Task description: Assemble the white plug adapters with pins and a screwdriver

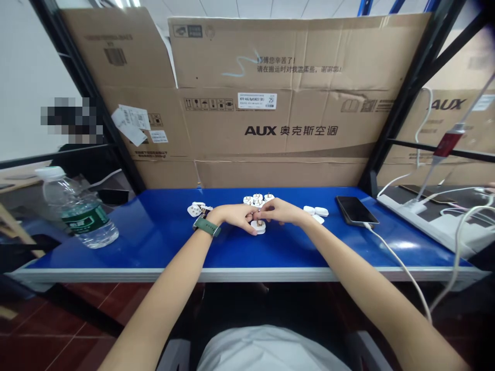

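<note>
Both my hands meet at the middle of the blue table (154, 242). My left hand (235, 216), with a green-strapped watch (207, 225) on its wrist, curls its fingers round a small white plug part (258, 226) that rests on the table. My right hand (280, 210) pinches at the top of that same part with closed fingers. Several more white plug parts (257, 199) lie just behind the hands, others (195, 208) to the left and white covers (317, 211) to the right.
A water bottle (77, 208) stands at the table's left. A black phone (356, 210) on a white cable (402, 268) lies at the right, beside a white power strip (421, 219). Cardboard boxes (286, 103) wall off the back. A black frame post (402, 113) slants at right.
</note>
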A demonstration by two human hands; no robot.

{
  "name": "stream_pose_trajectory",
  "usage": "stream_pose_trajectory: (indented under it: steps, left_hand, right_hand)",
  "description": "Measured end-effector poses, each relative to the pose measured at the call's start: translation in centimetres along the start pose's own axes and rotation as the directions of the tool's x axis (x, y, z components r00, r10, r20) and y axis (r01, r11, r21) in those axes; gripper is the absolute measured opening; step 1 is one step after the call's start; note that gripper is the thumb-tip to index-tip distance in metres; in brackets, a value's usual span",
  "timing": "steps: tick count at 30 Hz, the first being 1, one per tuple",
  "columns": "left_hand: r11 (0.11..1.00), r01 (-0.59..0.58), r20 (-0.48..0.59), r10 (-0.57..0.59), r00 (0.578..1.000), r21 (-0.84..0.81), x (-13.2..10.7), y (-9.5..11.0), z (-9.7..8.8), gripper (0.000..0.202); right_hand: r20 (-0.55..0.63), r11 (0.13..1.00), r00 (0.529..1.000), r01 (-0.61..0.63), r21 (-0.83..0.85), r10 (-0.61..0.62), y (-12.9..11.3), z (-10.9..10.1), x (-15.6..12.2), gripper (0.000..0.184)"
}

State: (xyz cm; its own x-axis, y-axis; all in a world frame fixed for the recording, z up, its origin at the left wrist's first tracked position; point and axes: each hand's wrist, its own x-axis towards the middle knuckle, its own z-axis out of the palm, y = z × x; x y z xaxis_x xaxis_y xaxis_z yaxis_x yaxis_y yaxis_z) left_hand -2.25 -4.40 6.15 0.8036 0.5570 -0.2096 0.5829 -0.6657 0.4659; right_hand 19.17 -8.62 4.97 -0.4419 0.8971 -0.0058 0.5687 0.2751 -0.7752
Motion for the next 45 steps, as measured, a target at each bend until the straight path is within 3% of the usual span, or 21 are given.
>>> stream_pose_trajectory:
  steps: [8, 14, 25, 45]
  left_hand:
    - [1.0, 0.023, 0.007, -0.023, 1.0, 0.006, 0.1, 0.0, 0.0, 0.05]
    - [1.0, 0.005, 0.021, -0.005, 1.0, -0.012, 0.1, -0.4, 0.1, 0.05]
    - [1.0, 0.014, 0.011, -0.014, 1.0, -0.003, 0.2, -0.3, 0.1, 0.05]
    - [1.0, -0.022, 0.005, 0.022, 1.0, -0.003, 0.2, -0.3, 0.1, 0.052]
  right_hand:
    - [0.11, 0.968, 0.968, 0.236, -0.09, -0.226, 0.8, -0.1, 0.6, 0.02]
    - [0.039, 0.969, 0.978, 0.209, -0.132, -0.205, 0.5, 0.4, 0.7, 0.01]
    - [-0.035, 0.949, 0.978, 0.191, -0.25, -0.206, -0.2, 0.9, 0.4, 0.011]
    - [-0.003, 0.935, 0.962, 0.266, -0.233, -0.274, 0.4, 0.8, 0.5, 0.008]
